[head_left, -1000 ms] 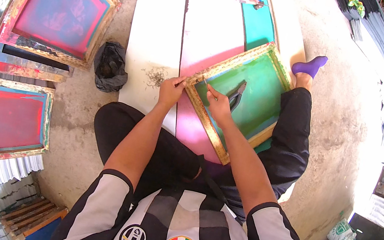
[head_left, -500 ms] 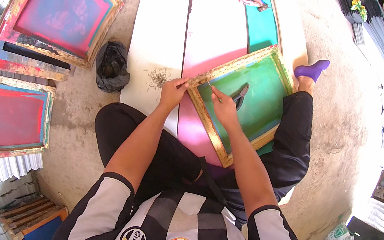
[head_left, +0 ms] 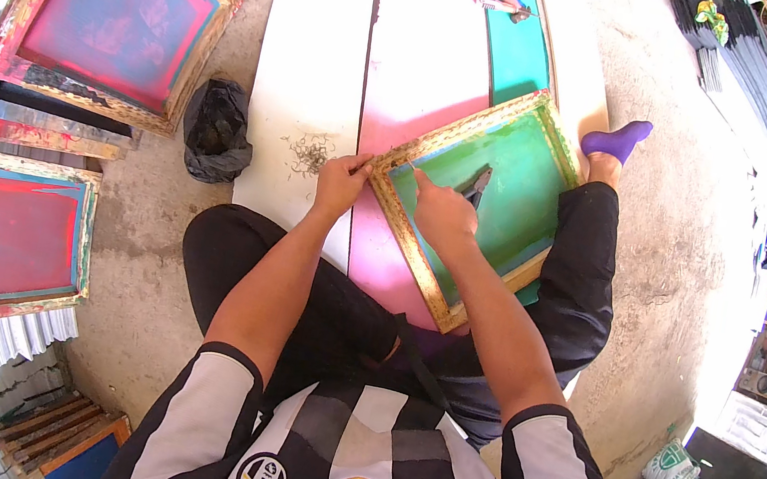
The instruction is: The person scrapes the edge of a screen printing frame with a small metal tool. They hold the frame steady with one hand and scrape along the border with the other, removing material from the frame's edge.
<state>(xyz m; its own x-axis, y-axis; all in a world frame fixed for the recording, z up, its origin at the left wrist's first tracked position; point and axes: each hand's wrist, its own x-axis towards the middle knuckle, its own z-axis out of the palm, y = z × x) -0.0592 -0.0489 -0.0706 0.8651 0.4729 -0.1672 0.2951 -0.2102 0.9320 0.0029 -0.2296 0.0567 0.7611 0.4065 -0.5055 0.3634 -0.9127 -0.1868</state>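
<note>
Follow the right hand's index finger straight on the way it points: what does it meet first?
The right hand points up-left across green mesh, so it likely meets the wooden screen frame corner first, near the left hand.

Left hand (head_left: 340,187) grips the green-meshed wooden screen frame's (head_left: 439,147) corner; right hand (head_left: 443,214) presses its mesh beside dark pliers (head_left: 477,186).

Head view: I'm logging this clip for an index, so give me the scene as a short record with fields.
setting: concrete floor, person seated at a long white board
left hand: grips the near corner of the green screen frame
right hand: on the green mesh, forefinger pointing at that corner
on mesh: dark pliers
beside board: small pile of bits, black bag
at left: two red screen frames
</note>
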